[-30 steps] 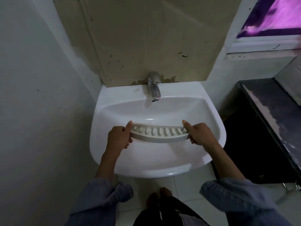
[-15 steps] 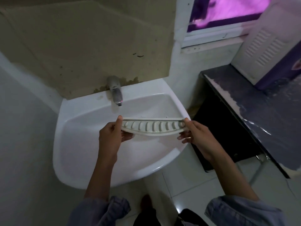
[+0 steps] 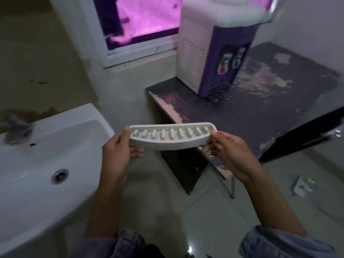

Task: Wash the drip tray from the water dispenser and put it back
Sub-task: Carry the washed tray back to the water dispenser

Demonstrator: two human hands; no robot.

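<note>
The white drip tray (image 3: 172, 140), curved and slotted on top, hangs level in the air between the sink and the dark table. My left hand (image 3: 117, 153) grips its left end and my right hand (image 3: 229, 148) grips its right end. The white and purple water dispenser (image 3: 212, 47) stands on the dark table (image 3: 260, 112) at the upper right, its taps facing right. The white sink (image 3: 37, 155) with its drain and grey tap (image 3: 15, 129) is at the left.
A window (image 3: 137, 21) glows pink behind the dispenser. The table's near corner and leg lie just beyond the tray. A white socket strip (image 3: 303, 186) and cable lie on the tiled floor at right.
Both hands carried the tray from over the sink basin to the right, towards the table. My view turned right, bringing the dispenser into sight.
</note>
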